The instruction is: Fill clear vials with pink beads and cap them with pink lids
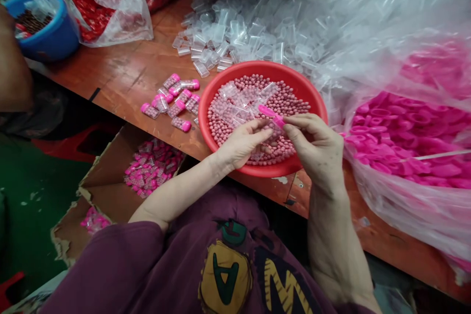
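Over a red basin (263, 170) of pink beads (294, 94), my two hands come close together. My left hand (247, 143) is closed around a small clear container that its fingers partly cover. Between the thumb and fingers of my right hand (318, 144) is a bright pink cap (271, 115), a long narrow piece pointing left. It sits at the top of the clear container; whether it is seated there I cannot tell. Several empty clear containers (239, 100) lie on the beads in the basin.
Filled pink-capped containers (180, 100) lie left of the basin, with more in a cardboard box (110, 176) below the table edge. Clear containers (253, 34) are heaped behind. A bag of pink caps (415, 142) stands right. At far left are a blue tub (59, 34) and another person's arm (13, 68).
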Motion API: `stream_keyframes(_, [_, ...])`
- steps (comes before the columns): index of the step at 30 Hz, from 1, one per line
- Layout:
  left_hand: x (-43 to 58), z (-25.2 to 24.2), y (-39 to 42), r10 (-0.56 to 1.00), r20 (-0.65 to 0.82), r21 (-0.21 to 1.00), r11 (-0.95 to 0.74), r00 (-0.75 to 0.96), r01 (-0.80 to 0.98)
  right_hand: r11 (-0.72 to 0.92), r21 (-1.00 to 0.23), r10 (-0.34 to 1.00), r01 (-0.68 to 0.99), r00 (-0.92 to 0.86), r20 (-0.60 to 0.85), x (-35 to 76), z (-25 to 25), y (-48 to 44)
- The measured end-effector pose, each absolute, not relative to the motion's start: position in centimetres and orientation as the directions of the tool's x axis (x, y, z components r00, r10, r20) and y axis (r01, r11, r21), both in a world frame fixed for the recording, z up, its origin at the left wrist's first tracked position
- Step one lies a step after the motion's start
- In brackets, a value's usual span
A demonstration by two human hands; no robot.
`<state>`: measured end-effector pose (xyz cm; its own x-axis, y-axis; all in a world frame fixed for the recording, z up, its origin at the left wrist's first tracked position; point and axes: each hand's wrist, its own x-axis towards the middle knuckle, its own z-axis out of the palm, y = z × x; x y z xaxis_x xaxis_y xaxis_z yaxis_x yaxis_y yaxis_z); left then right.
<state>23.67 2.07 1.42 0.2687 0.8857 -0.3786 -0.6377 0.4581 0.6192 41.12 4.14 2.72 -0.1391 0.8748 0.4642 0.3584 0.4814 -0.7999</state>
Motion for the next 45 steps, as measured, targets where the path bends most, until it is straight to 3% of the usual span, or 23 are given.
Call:
stream_keyframes(8, [23.9,1.5,1.9,0.913,-0.365,0.635,0.388,0.183,-0.668,0.375,-0.886,0.903,0.274,0.110,0.416,39.2,1.5,3.2])
stream_keyframes(13, [24.0,1.4,1.9,0.917,-0.355,0.637,0.378,0.179,-0.672,0.379,-0.865,0.901,0.329,0.083,0.427,39.0,1.4,3.1])
stream_keyframes(19, [24.0,1.4,2.1,0.907,-0.375,0.615,0.398,0.191,-0.681,0.355,-0.906,0.906,0.230,0.155,0.394,38.9,0.3,3.2])
stream_keyframes(30, [23.8,1.8,2.0,0.904,-0.373,0.606,0.406,0.207,-0.684,0.488,-0.653,0.805,0.579,-0.010,0.593,38.6,0.7,2.7])
stream_keyframes(37, [23.7,2.1,1.9,0.903,-0.408,0.612,0.382,0.136,-0.692,0.590,-0.605,0.770,0.535,-0.147,0.621,39.0,0.8,2.3])
stream_keyframes(40, [23.6,2.1,1.8,0.903,-0.381,0.626,0.411,0.200,-0.662,0.516,-0.733,0.848,0.442,-0.148,0.508,40.1,1.6,3.6])
stream_keyframes(43, [23.5,2.2,1.8,0.871,-0.350,0.619,0.491,0.344,-0.613,0.293,-0.912,0.956,0.288,-0.122,0.268,40.4,2.1,6.0])
stream_keyframes(45, [23.5,2.2,1.8,0.853,-0.342,0.613,0.521,0.395,-0.594,0.160,-0.965,0.975,0.207,-0.185,0.122,40.0,2.4,7.3])
